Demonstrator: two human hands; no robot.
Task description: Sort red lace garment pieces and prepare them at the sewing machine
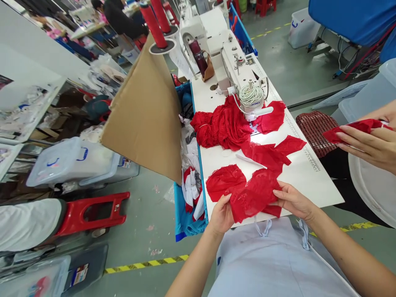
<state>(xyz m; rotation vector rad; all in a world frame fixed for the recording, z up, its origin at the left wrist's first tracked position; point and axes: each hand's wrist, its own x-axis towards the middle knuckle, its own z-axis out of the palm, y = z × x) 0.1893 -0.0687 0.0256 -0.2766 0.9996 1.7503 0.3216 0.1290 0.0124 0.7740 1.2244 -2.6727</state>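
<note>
A piece of red lace fabric (255, 197) is stretched between my two hands just above the near end of the white sewing table (297, 181). My left hand (223, 213) pinches its left corner, and my right hand (293, 200) grips the opposite edge between thumb and fingers. Under and beside it lies another red lace piece (225, 180). Beyond are flat red panels (267, 154) with a white strip (251, 160). A bunched heap of red lace (224, 123) reaches up to the sewing machine (244, 78), whose needle area is lit.
A co-worker's hands (368, 144) hold red fabric at the right. A cardboard sheet (145, 119) stands along the table's left side, above a blue fabric bin (188, 229) with scraps. Red thread cones (154, 27) rise behind. A red stool (93, 212) and plastic boxes (71, 163) are at left.
</note>
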